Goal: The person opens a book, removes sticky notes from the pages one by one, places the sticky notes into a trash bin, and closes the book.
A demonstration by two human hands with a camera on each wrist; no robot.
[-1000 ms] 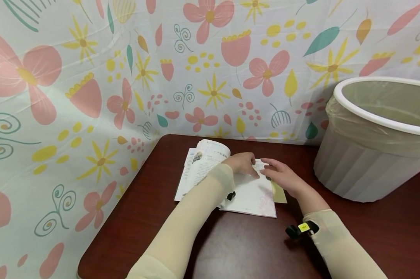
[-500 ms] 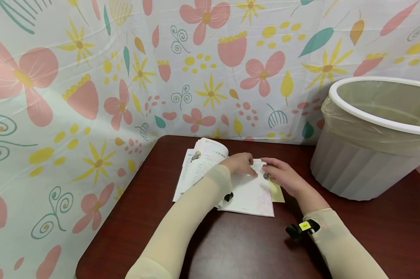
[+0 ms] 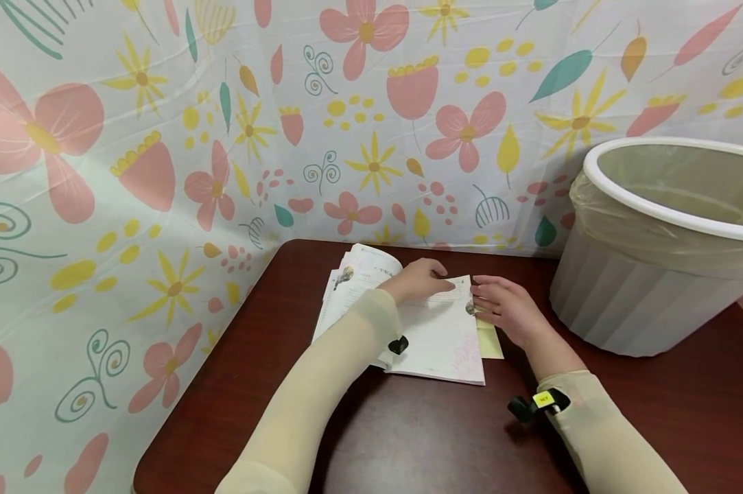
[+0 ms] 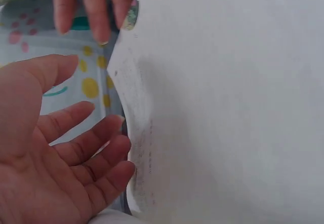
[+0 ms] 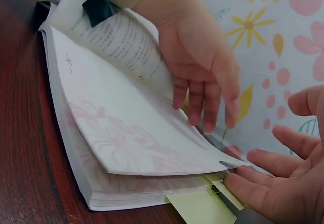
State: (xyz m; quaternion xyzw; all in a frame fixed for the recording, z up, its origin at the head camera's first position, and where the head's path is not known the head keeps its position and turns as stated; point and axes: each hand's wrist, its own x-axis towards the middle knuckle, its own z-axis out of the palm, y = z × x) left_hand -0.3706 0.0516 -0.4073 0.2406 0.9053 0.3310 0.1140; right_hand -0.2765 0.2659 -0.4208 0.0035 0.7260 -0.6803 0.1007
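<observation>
An open book (image 3: 433, 343) lies on the table, and its right-hand page (image 5: 136, 127) is raised off the pages below. Over the book's top edge is my left hand (image 3: 416, 280). Its fingers are loosely bent and its thumb stands apart; in the left wrist view the fingertips (image 4: 119, 171) are by the page's edge. My right hand (image 3: 510, 310) is at the upper right corner of that page. Its fingers reach the corner (image 5: 238, 165), with the thumb held well away. Yellow sticky notes (image 5: 202, 206) stick out from the book's right side, below the right hand.
A grey waste bin (image 3: 643, 288) with a white rim and a clear liner stands to the right of the book. Behind the dark red-brown table (image 3: 248, 384) hangs a flower-patterned cloth (image 3: 371, 123). Black camera mounts are strapped to both wrists.
My left hand has shifted slightly left and up, away from the page's right part. My right hand's fingers have come to the page's upper right corner, which now stands higher.
</observation>
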